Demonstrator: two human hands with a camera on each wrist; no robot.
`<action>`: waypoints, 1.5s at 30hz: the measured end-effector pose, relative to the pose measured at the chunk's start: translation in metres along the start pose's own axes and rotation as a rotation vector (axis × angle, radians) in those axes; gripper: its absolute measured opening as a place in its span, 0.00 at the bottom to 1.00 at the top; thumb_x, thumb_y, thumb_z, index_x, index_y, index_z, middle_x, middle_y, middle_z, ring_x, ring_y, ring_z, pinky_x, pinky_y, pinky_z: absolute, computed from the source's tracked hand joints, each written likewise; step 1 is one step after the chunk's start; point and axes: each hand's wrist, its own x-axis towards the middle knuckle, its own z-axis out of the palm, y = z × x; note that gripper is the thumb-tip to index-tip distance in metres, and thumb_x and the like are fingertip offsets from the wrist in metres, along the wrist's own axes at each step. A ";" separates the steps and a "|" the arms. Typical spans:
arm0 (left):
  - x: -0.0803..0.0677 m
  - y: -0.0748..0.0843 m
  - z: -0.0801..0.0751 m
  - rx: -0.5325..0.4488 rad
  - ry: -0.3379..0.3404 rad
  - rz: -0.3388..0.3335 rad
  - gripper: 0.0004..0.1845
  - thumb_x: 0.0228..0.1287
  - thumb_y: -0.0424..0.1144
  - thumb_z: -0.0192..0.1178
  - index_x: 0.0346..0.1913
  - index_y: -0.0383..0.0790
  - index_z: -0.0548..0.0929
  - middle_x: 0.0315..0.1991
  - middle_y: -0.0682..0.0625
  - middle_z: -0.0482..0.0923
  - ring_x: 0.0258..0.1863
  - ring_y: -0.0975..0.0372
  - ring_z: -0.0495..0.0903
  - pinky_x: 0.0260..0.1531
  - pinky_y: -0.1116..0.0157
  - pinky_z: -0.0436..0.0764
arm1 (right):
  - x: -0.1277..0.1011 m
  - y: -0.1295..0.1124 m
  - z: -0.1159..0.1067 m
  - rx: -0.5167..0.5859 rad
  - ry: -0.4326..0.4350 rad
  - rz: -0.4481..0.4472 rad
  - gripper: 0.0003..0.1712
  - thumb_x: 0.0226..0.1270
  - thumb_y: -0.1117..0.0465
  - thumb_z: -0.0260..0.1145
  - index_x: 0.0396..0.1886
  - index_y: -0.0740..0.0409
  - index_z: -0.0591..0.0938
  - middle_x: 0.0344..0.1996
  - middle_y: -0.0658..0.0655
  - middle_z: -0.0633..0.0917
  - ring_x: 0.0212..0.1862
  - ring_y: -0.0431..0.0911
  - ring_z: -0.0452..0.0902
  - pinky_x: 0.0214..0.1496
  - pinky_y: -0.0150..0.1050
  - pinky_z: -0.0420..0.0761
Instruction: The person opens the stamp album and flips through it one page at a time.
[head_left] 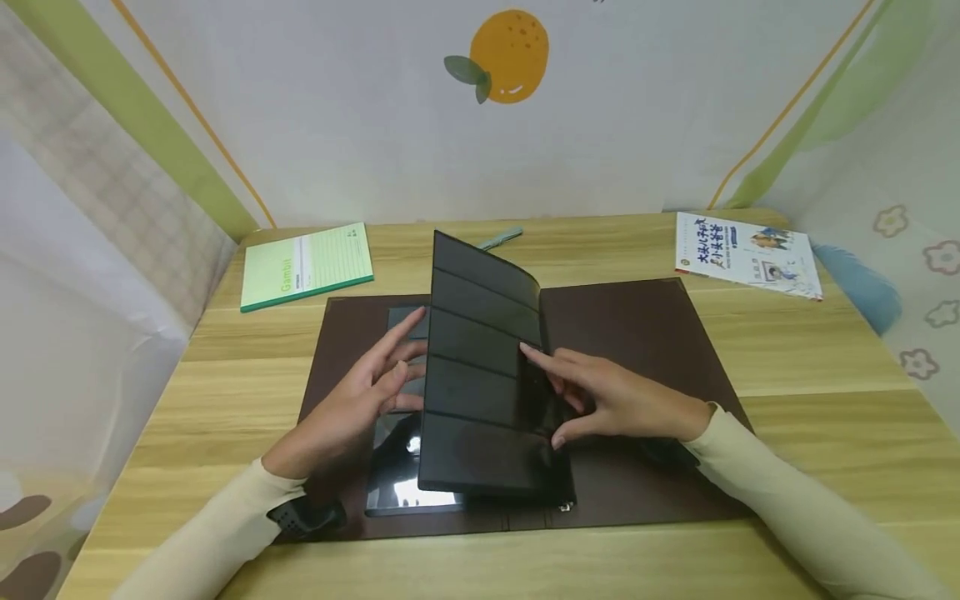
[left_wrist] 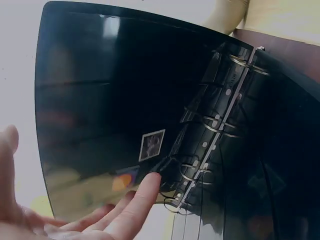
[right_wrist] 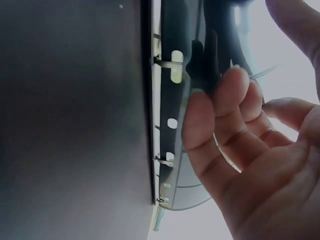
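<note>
Brown ring binder (head_left: 637, 333) open flat on table; black sleeve page (head_left: 480, 367) standing upright mid-turn.

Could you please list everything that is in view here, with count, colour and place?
binder: one, dark brown, open flat mid-table
black sleeve page: one raised upright over the spine, glossy black with horizontal pockets; more lie flat on the left
binder rings: several, metal, along the spine
small picture: one, pale, in a sleeve pocket in the left wrist view
green notebook: one, light green, back left of table
book: one, white cover with blue lettering, back right
pen: one, grey-green, behind the binder
table: one, light wood
left hand: one, fingers straight, at the raised page's left side
right hand: one, fingers on the raised page's right side
</note>
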 end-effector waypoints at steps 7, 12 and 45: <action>0.004 0.001 0.006 0.021 0.171 -0.136 0.44 0.75 0.41 0.57 0.82 0.62 0.41 0.76 0.35 0.61 0.45 0.56 0.81 0.32 0.69 0.78 | 0.000 -0.002 0.003 0.000 -0.015 0.037 0.58 0.52 0.36 0.75 0.80 0.44 0.60 0.33 0.46 0.68 0.29 0.35 0.64 0.33 0.26 0.68; 0.009 -0.006 0.006 0.048 0.221 -0.201 0.54 0.64 0.36 0.69 0.80 0.69 0.45 0.26 0.52 0.80 0.12 0.68 0.60 0.17 0.70 0.65 | -0.001 -0.002 0.003 -0.011 -0.024 0.053 0.56 0.54 0.37 0.75 0.80 0.42 0.61 0.34 0.46 0.67 0.30 0.35 0.64 0.33 0.26 0.68; -0.002 0.001 -0.030 0.451 -0.054 -0.404 0.62 0.62 0.41 0.72 0.81 0.39 0.33 0.17 0.50 0.73 0.16 0.53 0.83 0.34 0.67 0.83 | -0.034 0.068 -0.047 -0.104 -0.178 0.622 0.68 0.58 0.33 0.72 0.84 0.49 0.42 0.82 0.64 0.31 0.79 0.71 0.19 0.72 0.76 0.27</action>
